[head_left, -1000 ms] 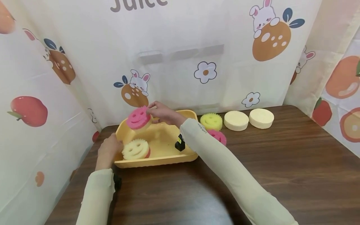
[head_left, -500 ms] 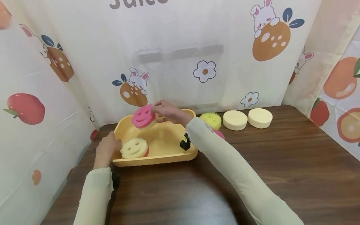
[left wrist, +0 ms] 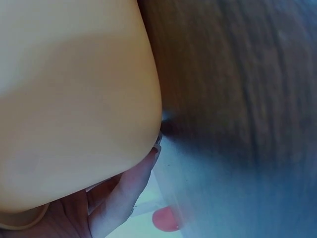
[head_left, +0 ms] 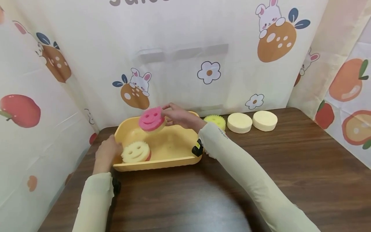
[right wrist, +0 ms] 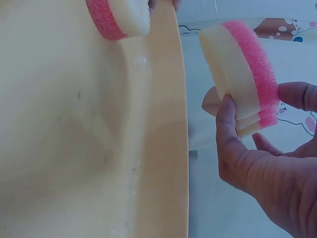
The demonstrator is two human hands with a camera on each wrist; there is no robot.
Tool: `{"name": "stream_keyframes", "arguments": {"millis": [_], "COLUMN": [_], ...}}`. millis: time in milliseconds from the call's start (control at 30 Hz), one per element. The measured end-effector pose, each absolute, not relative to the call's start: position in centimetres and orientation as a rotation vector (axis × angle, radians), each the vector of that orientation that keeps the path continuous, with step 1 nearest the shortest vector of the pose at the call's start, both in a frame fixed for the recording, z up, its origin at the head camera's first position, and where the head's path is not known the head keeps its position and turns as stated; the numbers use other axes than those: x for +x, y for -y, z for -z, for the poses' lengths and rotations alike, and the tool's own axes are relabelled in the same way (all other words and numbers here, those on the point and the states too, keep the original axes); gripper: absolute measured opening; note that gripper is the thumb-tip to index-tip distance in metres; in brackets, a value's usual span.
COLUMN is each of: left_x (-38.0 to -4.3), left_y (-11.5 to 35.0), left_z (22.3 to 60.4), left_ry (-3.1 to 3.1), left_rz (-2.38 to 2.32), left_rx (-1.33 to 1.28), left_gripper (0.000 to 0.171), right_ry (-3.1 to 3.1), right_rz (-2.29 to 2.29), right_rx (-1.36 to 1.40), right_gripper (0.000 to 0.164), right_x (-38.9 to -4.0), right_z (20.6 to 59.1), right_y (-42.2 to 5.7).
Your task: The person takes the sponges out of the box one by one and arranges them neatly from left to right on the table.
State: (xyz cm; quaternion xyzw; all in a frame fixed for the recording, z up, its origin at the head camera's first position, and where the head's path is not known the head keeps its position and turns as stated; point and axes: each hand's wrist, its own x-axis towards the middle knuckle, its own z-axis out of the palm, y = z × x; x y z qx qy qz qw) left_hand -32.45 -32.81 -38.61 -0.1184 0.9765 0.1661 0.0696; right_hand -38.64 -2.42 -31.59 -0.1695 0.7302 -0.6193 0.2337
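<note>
My right hand (head_left: 182,116) pinches a round smiley-face sponge (head_left: 151,119) by its edge, above the back left of a yellow plastic tub (head_left: 157,165). The sponge is tilted, with its pink face showing; the right wrist view shows its two layers, pink and cream, between thumb and fingers. A second smiley sponge (head_left: 135,152) lies in the tub's left end, cream face up and pink underneath. At the tub's left wall, my left hand (head_left: 107,151) holds the edge; its fingers (left wrist: 131,191) curl against the tub's outside in the left wrist view.
Behind the tub's right side stand a yellow smiley sponge (head_left: 215,121), partly covered by the right sleeve (head_left: 237,158), and two plain cream discs (head_left: 239,122). They rest on a dark wooden table (head_left: 174,196). A printed curtain (head_left: 179,80) closes off the back and sides.
My right hand has carried the pink-and-cream sponge a little to the right over the tub. The left hand keeps its hold. A pink sponge on the table has gone behind the right sleeve.
</note>
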Motion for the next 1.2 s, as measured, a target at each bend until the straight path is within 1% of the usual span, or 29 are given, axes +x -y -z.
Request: {"name": "stream_keyframes", "arguments": {"millis": [167,433,633,867,1200], "left_x": [-32.4,-32.3,-32.0,-32.2,-32.3], "left_y": [32.9,32.7,32.7,32.0,32.9], "left_z": [38.5,38.6,38.3,38.7,38.8], "left_ry": [-2.932,-2.933,-2.949,-2.961,-2.962], "left_rz": [-0.508,-0.489,-0.488,-0.517,-0.514], "left_rx": [-0.362,-0.372,-0.365,-0.338,-0.354], "left_gripper": [0.058,0.062,0.059,0.057,0.056], "right_ry": [-1.999,-1.981,-1.96,-1.969,-1.997], "right_rz": [1.699,1.731,1.763,1.779,1.775], "right_rx": [-0.492,-0.491,-0.468,-0.448,-0.457], "right_gripper": [0.049,0.049,0.052,0.052,0.053], "right_x": [-38.1,-37.6,-37.0,-36.6,-36.4], "right_z": [31.3,31.3,31.6,32.5,33.0], "right_y": [1.6,-0.2,-1.3,-3.3,-5.0]}}
